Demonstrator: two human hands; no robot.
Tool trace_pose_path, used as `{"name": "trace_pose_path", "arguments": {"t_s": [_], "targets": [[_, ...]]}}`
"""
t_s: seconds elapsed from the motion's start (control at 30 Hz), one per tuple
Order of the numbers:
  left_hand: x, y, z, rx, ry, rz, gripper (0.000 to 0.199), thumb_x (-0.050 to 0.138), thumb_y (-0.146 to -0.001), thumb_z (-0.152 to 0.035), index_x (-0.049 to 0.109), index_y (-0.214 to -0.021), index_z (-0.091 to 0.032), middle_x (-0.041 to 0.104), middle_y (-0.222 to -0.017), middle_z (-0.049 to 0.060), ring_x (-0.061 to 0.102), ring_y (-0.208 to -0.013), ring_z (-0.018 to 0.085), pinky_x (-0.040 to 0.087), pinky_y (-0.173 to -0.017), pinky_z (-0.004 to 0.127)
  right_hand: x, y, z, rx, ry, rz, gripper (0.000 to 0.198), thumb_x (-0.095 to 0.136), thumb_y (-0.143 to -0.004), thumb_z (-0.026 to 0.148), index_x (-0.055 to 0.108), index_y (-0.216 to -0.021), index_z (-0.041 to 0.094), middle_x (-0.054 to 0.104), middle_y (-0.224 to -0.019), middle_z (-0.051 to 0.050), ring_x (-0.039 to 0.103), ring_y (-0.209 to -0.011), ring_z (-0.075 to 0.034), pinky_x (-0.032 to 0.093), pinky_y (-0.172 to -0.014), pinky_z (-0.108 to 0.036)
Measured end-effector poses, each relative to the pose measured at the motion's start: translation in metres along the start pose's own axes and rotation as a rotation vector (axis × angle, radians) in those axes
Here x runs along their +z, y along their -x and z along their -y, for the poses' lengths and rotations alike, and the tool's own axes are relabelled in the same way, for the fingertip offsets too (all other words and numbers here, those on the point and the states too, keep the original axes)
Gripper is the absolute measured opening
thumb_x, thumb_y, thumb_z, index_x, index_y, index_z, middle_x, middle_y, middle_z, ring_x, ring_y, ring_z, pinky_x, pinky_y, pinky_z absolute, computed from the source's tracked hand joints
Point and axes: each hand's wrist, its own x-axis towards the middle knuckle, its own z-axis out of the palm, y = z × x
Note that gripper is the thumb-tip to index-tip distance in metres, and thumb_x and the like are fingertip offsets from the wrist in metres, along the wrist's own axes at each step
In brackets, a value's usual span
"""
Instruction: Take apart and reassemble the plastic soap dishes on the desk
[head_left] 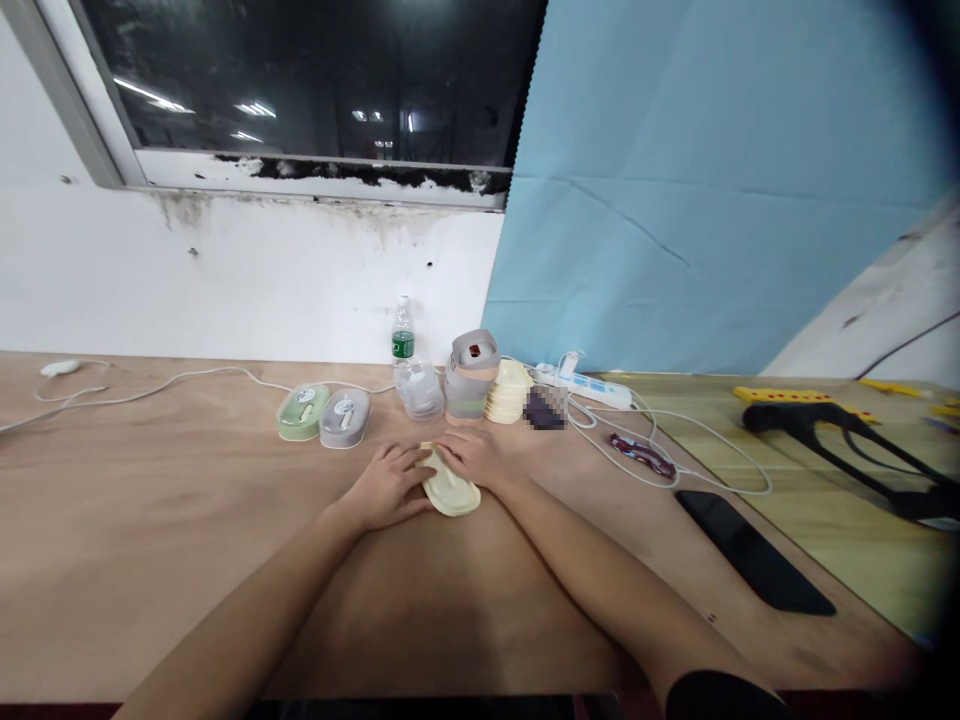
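Observation:
A cream oval lid [451, 490] lies tilted between my hands, low over the wooden table. My left hand [391, 487] grips its left side, fingers over the top edge and thumb along the near left. At the far edge, my right hand [471, 455] has its bent fingers pressed on the lid, partly hiding it. Beyond the hands stand a stack of cream lids [508, 392], stacked grey containers [472, 375] and clear plastic containers [420, 392]. Farther left are a green lidded box [302, 412] and a grey lidded box [346, 418], each with a round sticker.
A water bottle [403, 335] stands by the wall. On the right lie a white power strip [585, 385], loose white cables [731, 440], a dark red wrapped item [643, 456], a black phone [754, 550] and a black frame-like object [840, 450]. A dark blurred item [545, 408] sits beside the cream stack.

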Motion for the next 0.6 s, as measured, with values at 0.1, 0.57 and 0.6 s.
{"name": "trace_pose_path", "arguments": {"t_s": [0.1,0.57,0.6], "targets": [[0.001,-0.001,0.002,-0.026,0.017,-0.041,0.039,0.047,-0.09,-0.049,0.06,-0.116,-0.023,0.061,-0.124,0.009,0.049,-0.121,0.026,0.033,-0.103,0.046,-0.004,0.002,-0.003,0.085,-0.047,-0.082,0.024,0.046,-0.092,0.031,0.068,-0.098,0.024,0.071,-0.091,-0.006,0.065,-0.085,-0.019,0.05,-0.079,-0.034],[0.001,-0.001,0.013,-0.406,0.091,-0.342,0.05,0.044,-0.092,-0.046,0.043,-0.133,-0.018,0.06,-0.121,0.011,0.057,-0.108,0.025,0.043,-0.093,0.039,0.004,-0.003,0.03,0.44,-0.472,-0.163,0.025,0.051,-0.086,0.044,0.06,-0.087,0.02,0.056,-0.063,0.002,0.049,-0.053,-0.012,0.04,-0.052,-0.024],[0.002,-0.001,0.014,-0.417,0.069,-0.345,0.054,0.046,-0.09,-0.048,0.041,-0.135,-0.017,0.059,-0.122,0.012,0.055,-0.11,0.026,0.042,-0.094,0.039,0.005,-0.004,0.028,0.483,-0.481,-0.161,0.024,0.051,-0.085,0.042,0.058,-0.08,0.02,0.053,-0.059,0.003,0.046,-0.051,-0.011,0.038,-0.051,-0.023]]}}
